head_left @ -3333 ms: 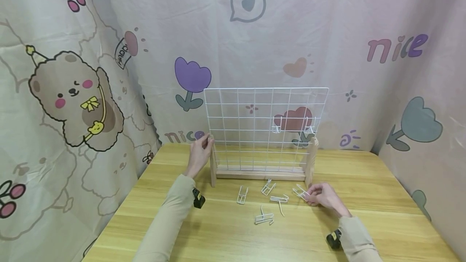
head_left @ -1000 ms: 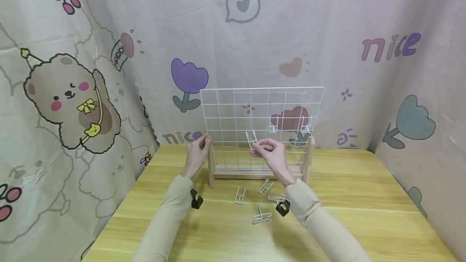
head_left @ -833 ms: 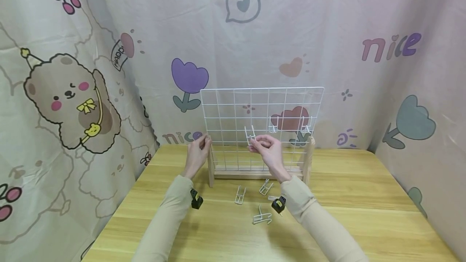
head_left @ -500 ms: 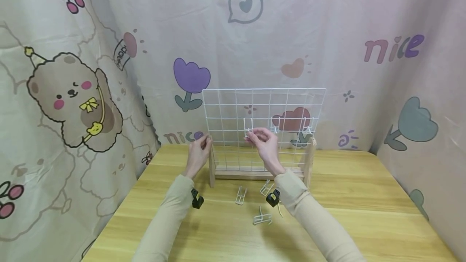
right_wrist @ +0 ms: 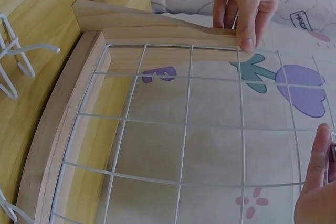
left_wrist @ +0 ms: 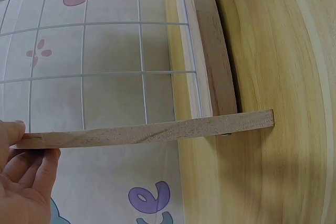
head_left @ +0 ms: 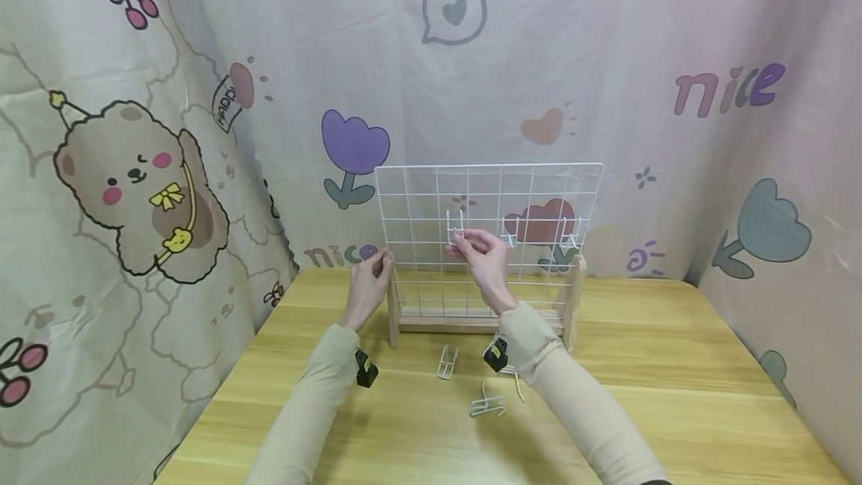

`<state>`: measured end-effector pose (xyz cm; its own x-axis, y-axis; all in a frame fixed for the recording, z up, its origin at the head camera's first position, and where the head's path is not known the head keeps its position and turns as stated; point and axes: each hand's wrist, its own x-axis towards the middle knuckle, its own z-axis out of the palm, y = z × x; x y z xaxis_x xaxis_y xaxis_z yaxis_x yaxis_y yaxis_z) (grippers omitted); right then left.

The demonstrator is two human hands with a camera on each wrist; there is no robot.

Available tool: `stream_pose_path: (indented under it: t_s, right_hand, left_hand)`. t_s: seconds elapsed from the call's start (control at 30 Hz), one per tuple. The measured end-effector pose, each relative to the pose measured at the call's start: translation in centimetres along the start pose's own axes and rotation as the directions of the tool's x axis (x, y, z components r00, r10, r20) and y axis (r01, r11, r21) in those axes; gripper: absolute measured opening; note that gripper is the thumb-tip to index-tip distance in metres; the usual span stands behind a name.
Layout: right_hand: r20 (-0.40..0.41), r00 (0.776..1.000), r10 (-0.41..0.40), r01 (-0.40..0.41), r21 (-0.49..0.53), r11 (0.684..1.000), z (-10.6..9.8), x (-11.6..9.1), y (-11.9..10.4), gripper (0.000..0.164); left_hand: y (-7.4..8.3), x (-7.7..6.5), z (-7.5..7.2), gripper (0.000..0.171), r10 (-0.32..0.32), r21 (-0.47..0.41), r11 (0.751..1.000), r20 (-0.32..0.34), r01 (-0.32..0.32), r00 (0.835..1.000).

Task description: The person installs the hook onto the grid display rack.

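A white wire grid panel [head_left: 471, 193] stands in a wooden base [head_left: 481, 324] on the table. My left hand [head_left: 368, 287] pinches the top of the base's left wooden upright [left_wrist: 131, 134], thumb on one side and fingers on the other. With thumb and fingertips my right hand [head_left: 483, 260] holds a white wire hook [head_left: 456, 221] up against the grid, left of its middle, prongs pointing up. The right wrist view shows that hook only at its edge, mostly hidden by the fingers. Two similar hooks [head_left: 509, 232] hang on the grid's right half.
Several white wire hooks lie on the wooden table [head_left: 673, 365] in front of the base, among them one hook [head_left: 447, 362] at the left and another hook [head_left: 488, 403] nearer me. My right forearm partly covers the others. A printed curtain [head_left: 431, 81] hangs behind.
My right hand has picked a hook off the table at the right, carried it left to the grid and raised it along the wires. The left hand stays on the upright.
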<state>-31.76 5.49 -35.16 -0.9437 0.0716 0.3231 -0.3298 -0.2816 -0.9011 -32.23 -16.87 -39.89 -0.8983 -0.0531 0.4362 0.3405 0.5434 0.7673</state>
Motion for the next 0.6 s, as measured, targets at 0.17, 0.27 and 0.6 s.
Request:
stream_pose_path:
  t_s: [0.17,0.27,0.6]
  right_hand:
    - [-0.008,1.0,0.015,-0.015,-0.024,1.0,-0.1,0.3,0.3,0.022]
    - [-0.003,1.0,0.029,-0.029,-0.03,0.999,-0.3,0.3,0.6,0.022]
    - [0.012,0.999,0.036,-0.036,-0.023,0.999,-0.5,0.2,1.1,0.022]
  left_hand:
    - [0.0,0.0,0.1,0.04,0.008,0.007,1.0,-0.012,-0.008,1.0]
    - [0.0,0.1,0.1,0.04,0.012,0.009,1.0,-0.018,-0.012,1.0]
    - [-0.1,0.0,0.2,0.039,0.023,0.019,1.0,-0.03,-0.022,0.999]
